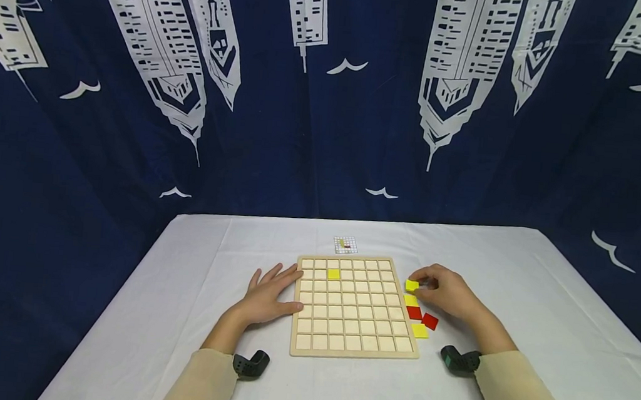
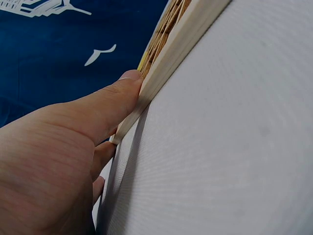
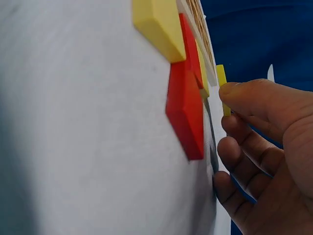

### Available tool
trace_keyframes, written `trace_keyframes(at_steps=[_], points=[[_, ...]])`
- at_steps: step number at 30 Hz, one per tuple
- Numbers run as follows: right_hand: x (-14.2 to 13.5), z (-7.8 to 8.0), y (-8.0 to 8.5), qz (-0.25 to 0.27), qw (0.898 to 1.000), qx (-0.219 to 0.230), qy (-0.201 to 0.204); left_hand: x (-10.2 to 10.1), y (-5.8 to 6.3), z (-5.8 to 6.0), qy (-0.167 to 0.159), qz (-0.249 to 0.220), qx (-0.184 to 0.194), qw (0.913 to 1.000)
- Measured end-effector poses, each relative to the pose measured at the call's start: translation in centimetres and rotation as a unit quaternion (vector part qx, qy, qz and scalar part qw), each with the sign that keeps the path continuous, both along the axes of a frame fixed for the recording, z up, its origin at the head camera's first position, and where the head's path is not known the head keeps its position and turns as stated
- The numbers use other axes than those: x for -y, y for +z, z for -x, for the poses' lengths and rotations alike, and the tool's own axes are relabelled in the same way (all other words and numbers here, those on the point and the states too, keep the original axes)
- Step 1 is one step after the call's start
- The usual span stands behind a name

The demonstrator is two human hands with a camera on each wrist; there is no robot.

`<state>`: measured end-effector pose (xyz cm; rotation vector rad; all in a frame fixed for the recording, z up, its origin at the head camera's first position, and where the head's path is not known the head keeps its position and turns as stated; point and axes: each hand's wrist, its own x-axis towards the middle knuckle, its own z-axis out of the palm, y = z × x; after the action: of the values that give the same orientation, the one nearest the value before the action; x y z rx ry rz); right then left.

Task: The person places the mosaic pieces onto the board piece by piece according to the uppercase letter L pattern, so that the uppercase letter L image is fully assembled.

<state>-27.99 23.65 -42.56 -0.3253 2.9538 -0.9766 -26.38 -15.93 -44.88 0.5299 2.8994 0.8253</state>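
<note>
Yellow tile pinched beside the grid board

My right hand [image 1: 448,295] pinches a yellow tile [image 1: 411,286] at the wooden grid board's [image 1: 351,350] three o'clock edge; my left hand [image 1: 267,296] rests flat, fingers straight, at nine o'clock on the desk [image 1: 178,289].

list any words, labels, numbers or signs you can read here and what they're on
No readable text in any view.
Small card behind the wooden grid board: a printed grid with coloured cells, too small to read.
Blue curtain: white buildings and birds, no letters.
Tiles by the right hand: blank.
</note>
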Motion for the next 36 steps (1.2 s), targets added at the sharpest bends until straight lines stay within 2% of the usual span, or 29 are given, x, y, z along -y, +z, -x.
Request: trace_keyframes(at_steps=[7, 16, 24, 36], points=[[0.9, 0.1, 0.5, 0.014, 1.000, 0.001, 0.006, 0.0, 0.0, 0.0, 0.001, -0.001, 0.002, 1.0000], [2.4, 0.2, 1.1, 0.028, 0.998, -0.025, 0.045, 0.0, 0.0, -0.1, -0.003, -0.003, 0.003, 1.0000], [4.6, 0.6, 1.7, 0.040, 0.997, -0.027, 0.061, 0.2, -0.1, 0.1, -0.002, 0.000, 0.001, 1.0000], [8.2, 0.8, 1.9, 0.068, 0.990, -0.040, 0.116, 0.1, 0.0, 0.0, -0.003, -0.003, 0.002, 1.0000]])
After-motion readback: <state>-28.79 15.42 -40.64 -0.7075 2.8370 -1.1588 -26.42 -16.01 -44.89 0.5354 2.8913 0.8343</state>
